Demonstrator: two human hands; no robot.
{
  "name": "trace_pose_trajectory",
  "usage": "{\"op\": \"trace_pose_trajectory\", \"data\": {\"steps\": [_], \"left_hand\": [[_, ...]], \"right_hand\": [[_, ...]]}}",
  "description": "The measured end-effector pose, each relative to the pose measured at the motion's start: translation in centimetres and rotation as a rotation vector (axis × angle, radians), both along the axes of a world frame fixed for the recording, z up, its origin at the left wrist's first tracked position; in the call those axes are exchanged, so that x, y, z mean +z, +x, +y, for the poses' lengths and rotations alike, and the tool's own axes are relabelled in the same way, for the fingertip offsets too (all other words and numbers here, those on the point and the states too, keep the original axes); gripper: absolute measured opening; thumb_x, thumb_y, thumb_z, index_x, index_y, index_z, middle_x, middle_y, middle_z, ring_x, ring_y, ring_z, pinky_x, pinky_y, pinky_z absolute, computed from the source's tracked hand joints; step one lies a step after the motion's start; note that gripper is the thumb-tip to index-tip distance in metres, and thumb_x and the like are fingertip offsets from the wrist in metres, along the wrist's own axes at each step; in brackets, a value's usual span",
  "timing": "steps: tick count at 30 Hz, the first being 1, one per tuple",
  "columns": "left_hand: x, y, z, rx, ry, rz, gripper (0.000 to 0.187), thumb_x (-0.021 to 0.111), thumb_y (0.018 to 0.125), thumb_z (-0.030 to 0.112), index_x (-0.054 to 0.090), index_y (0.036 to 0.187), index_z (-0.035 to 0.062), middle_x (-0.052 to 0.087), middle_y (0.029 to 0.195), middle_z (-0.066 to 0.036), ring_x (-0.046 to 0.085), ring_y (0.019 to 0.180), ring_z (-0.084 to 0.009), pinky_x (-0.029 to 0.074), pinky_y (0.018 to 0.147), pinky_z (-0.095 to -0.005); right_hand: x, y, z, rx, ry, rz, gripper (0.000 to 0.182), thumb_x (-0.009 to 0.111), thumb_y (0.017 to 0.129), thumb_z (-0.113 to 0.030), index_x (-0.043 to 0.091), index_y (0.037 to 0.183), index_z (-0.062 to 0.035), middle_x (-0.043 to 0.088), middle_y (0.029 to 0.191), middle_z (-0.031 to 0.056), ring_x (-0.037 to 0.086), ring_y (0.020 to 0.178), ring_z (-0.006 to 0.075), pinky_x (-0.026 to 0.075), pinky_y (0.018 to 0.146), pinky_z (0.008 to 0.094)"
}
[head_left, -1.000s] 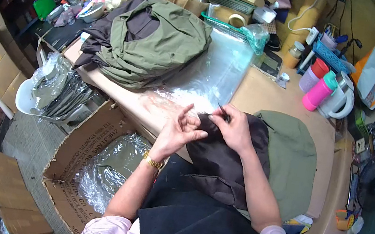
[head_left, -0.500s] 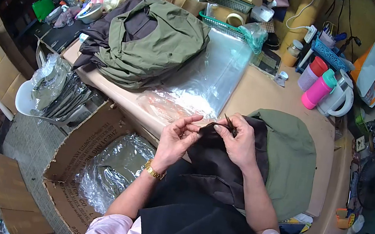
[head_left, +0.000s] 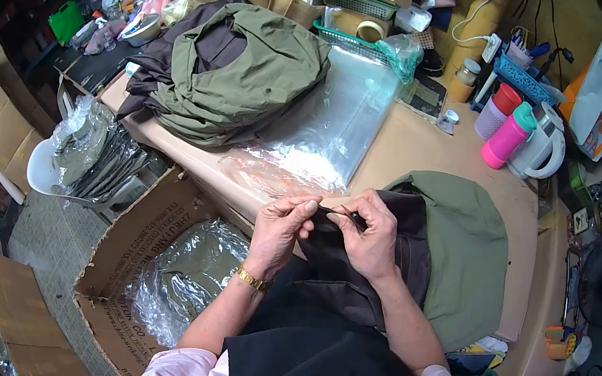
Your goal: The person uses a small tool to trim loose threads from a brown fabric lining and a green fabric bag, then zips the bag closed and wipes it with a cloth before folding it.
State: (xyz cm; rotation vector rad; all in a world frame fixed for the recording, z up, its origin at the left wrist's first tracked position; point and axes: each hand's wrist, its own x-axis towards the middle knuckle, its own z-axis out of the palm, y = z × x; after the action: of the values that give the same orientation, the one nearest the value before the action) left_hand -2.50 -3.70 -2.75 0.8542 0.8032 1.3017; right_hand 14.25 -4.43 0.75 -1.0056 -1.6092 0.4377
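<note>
A garment with an olive-green shell (head_left: 465, 255) and a dark brown lining (head_left: 407, 222) lies over the table's near edge and my lap. My left hand (head_left: 283, 225) pinches an edge of the dark cloth between thumb and fingers. Right beside it, my right hand (head_left: 371, 236) is closed round small dark thread snips (head_left: 357, 221), their tip close to the left fingertips at the cloth edge. The fingers partly hide the snips and the pinched edge.
A pile of green and dark garments (head_left: 248, 76) and clear plastic bags (head_left: 334, 130) lie on the table (head_left: 427, 145). A pink bottle (head_left: 506, 143) and kettle (head_left: 545, 145) stand at right. A cardboard box (head_left: 117, 261) with a plastic-wrapped garment is at lower left.
My left fingers have closed tighter on the cloth edge. My right hand has shifted slightly left and turned, bringing the snips down beside the left fingertips.
</note>
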Motion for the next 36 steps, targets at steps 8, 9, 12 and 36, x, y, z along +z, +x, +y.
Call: {"op": "trace_pose_trajectory", "data": {"steps": [8,9,12,36], "left_hand": [[-0.7,-0.7,-0.1,-0.015,-0.102,-0.197,0.022,0.070,0.094,0.009,0.070,0.112,-0.0029,0.073,0.095,-0.007,0.069,0.073,-0.0101,0.056,0.060,-0.0179],[-0.6,-0.6,-0.1,-0.020,-0.102,-0.195,0.022,0.070,0.094,0.009,0.070,0.112,-0.0029,0.073,0.095,-0.007,0.069,0.073,-0.0101,0.056,0.060,-0.0179],[-0.2,-0.5,0.0,0.067,-0.169,-0.268,0.019,0.068,0.096,0.014,0.069,0.108,-0.0003,0.071,0.091,-0.004,0.066,0.069,-0.0074,0.054,0.057,-0.0158],[1.2,6.1,1.0,-0.194,-0.062,-0.343,0.012,0.060,0.100,0.010,0.063,0.102,-0.0009,0.070,0.104,-0.015,0.072,0.097,-0.0228,0.062,0.085,-0.0290]], "right_hand": [[-0.8,-0.1,0.2,0.014,-0.021,-0.002,0.016,0.080,0.075,0.001,0.065,0.079,0.0008,0.060,0.076,0.0080,0.058,0.069,0.0175,0.046,0.064,0.0303],[-0.8,-0.1,0.3,0.009,-0.020,-0.001,0.016,0.080,0.075,0.001,0.065,0.079,0.0008,0.060,0.076,0.0080,0.058,0.069,0.0175,0.046,0.064,0.0303],[-0.9,0.5,0.6,-0.031,0.027,0.050,0.014,0.077,0.077,0.003,0.064,0.078,0.0005,0.059,0.076,0.0066,0.057,0.070,0.0152,0.046,0.065,0.0293],[3.6,6.4,-4.0,-0.366,0.024,-0.317,0.036,0.074,0.084,-0.020,0.062,0.117,-0.0091,0.056,0.103,0.0065,0.060,0.088,0.0283,0.047,0.075,0.0411]]}}
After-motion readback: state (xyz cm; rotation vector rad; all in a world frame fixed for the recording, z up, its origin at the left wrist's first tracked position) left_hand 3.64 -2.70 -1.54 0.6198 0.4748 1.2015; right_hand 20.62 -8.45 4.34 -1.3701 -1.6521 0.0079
